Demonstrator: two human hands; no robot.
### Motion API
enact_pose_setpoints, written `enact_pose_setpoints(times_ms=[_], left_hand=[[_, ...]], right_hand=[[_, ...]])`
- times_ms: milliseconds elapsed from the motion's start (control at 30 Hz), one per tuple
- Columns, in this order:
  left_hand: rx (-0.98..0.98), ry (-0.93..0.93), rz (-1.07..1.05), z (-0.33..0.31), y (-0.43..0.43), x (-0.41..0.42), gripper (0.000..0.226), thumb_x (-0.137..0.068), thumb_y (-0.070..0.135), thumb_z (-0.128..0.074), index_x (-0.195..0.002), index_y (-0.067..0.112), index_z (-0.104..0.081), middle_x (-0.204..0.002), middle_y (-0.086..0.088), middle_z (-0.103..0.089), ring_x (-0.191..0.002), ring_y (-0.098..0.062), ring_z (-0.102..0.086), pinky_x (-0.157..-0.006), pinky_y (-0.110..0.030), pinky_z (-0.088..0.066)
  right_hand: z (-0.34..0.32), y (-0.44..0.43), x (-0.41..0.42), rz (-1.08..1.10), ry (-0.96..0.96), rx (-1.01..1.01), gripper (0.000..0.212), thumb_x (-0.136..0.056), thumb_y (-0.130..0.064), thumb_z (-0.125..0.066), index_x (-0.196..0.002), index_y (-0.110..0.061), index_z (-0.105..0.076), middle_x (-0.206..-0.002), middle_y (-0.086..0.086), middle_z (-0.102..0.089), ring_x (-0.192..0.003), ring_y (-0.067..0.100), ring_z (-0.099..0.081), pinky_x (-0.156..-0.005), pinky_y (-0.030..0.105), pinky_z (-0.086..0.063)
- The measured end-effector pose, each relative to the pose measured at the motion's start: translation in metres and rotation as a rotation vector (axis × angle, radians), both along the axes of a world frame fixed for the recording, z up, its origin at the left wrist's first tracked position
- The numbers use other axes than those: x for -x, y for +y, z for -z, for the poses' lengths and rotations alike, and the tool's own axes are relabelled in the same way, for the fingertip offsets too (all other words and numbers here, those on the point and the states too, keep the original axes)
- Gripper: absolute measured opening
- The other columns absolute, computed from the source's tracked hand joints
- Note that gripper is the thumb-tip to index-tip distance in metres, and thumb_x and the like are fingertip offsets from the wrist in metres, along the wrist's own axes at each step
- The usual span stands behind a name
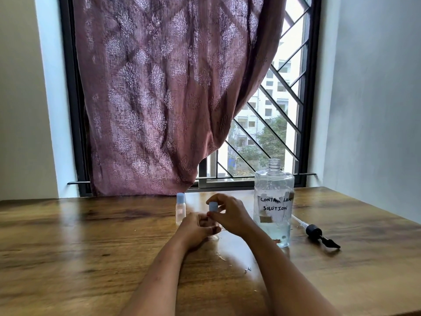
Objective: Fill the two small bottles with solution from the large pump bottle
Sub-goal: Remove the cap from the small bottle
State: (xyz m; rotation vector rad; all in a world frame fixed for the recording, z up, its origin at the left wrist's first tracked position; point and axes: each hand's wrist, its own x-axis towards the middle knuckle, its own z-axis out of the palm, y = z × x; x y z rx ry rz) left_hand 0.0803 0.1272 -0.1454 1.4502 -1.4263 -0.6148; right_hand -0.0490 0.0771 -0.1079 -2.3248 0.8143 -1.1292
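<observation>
While one capped small bottle (180,212) waits on the table (79,242), the left hand (197,228) grips the second small bottle (213,236) steady as the right hand (230,215) pinches its blue cap (213,206); the large bottle (273,201) stands open, pump (315,231) alongside.

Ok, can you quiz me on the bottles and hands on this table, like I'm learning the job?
1. True or false: the pump is screwed onto the large bottle.
2. What do the right hand fingers pinch? A) the pump B) a blue cap C) the large bottle
3. Fill in: the lone small bottle stands with its cap ___.

Key: 1 false, the pump lies on the table; 2 B; 3 on.
</observation>
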Motion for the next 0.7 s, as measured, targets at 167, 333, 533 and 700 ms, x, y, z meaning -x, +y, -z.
enact_pose_setpoints(times_ms=[167, 333, 533, 700], left_hand=[[0.005, 0.015, 0.02, -0.0019, 0.0007, 0.0015, 0.015, -0.076, 0.012, -0.075, -0.089, 0.017, -0.07, -0.087, -0.003, -0.075, -0.082, -0.013, -0.068, -0.08, -0.032, -0.052], [0.027, -0.054, -0.01, -0.0025, 0.0, 0.0016, 0.014, -0.076, 0.015, -0.075, -0.074, 0.025, -0.064, -0.069, 0.008, -0.069, -0.067, -0.005, -0.061, -0.07, -0.026, -0.048], [0.013, 0.01, 0.016, 0.0003, -0.0029, 0.0005, 0.011, -0.075, 0.012, -0.075, -0.082, 0.014, -0.067, -0.075, -0.001, -0.067, -0.068, -0.012, -0.059, -0.063, -0.024, -0.047], [0.012, 0.008, 0.007, 0.0025, -0.0049, -0.0018, 0.011, -0.075, 0.013, -0.075, -0.08, 0.015, -0.066, -0.072, 0.0, -0.066, -0.066, -0.012, -0.058, -0.066, -0.027, -0.047]], right_hand=[[0.002, 0.0018, -0.0016, -0.035, -0.009, -0.074, 0.029, -0.078, -0.009, -0.061, -0.104, -0.022, -0.063, -0.102, 0.002, -0.066, -0.092, 0.018, -0.06, -0.067, 0.011, -0.042], [0.0049, 0.0037, -0.0032, -0.035, 0.013, -0.006, 0.027, -0.081, -0.024, -0.068, -0.107, -0.017, -0.061, -0.099, -0.007, -0.057, -0.086, 0.01, -0.052, -0.062, 0.003, -0.035], [0.0048, 0.0032, -0.0032, -0.033, -0.022, 0.054, 0.022, -0.08, -0.005, -0.062, -0.1, -0.016, -0.064, -0.094, -0.008, -0.061, -0.085, 0.008, -0.056, -0.067, 0.0, -0.037], [0.002, 0.0063, -0.0035, -0.062, -0.059, -0.008, 0.03, -0.077, 0.003, -0.054, -0.099, -0.015, -0.065, -0.092, -0.005, -0.063, -0.084, 0.011, -0.059, -0.064, 0.002, -0.04]])
